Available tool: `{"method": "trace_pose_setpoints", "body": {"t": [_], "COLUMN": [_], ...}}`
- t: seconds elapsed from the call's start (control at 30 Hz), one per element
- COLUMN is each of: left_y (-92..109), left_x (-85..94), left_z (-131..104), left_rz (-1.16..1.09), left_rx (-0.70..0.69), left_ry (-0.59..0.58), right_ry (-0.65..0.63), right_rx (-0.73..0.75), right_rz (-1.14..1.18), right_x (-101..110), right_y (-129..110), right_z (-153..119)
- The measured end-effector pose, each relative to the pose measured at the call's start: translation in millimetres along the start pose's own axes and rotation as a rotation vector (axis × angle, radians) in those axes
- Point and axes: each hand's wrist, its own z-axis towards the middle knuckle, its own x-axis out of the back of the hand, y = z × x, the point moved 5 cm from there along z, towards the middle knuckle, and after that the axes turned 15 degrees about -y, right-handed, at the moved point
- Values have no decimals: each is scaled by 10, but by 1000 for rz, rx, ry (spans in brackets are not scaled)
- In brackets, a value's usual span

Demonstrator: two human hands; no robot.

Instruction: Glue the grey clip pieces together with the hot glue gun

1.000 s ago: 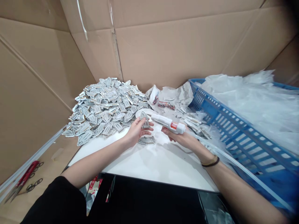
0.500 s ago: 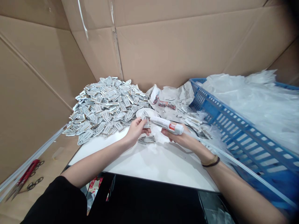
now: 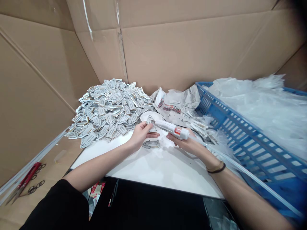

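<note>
My left hand (image 3: 141,135) pinches a small grey-white tag-like piece (image 3: 151,123), holding it upright above the white tabletop (image 3: 153,166). My right hand (image 3: 184,143) is wrapped round a white glue gun (image 3: 171,128) with an orange-red label, its tip at the face of the held piece. A long clear stick trails from the back of the gun past my right forearm. Just below my left hand, another grey piece (image 3: 151,144) lies flat on the table. Behind the held piece is a round white disc (image 3: 145,117), partly covered.
A large heap of similar pieces (image 3: 112,108) rises at the back left. Crumpled paper (image 3: 176,99) and more pieces (image 3: 201,127) lie behind my right hand. A blue basket (image 3: 259,147) with clear plastic bags stands right. Red-handled scissors (image 3: 27,177) lie far left. Cardboard walls surround the table.
The lower fingers of my left hand have stretched out further to the right beneath the held piece. The gun's tip remains at the piece, and the view has shifted slightly.
</note>
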Motion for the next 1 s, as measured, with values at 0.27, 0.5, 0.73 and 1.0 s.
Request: {"method": "trace_pose_setpoints", "body": {"t": [0.27, 0.5, 0.73, 1.0], "left_y": [-14, -3, 3, 5], "left_x": [9, 7, 9, 14], "left_z": [7, 0, 0, 3], "left_rz": [-5, -12, -9, 7], "left_rx": [9, 12, 4, -1], "left_ry": [7, 24, 29, 17], "right_ry": [16, 26, 24, 37], "right_rx": [-39, -64, -49, 1], "right_rz": [-24, -16, -11, -45], "right_x": [-23, -17, -17, -5], "right_y": [85, 81, 48, 29], "right_z": [18, 10, 8, -3]}}
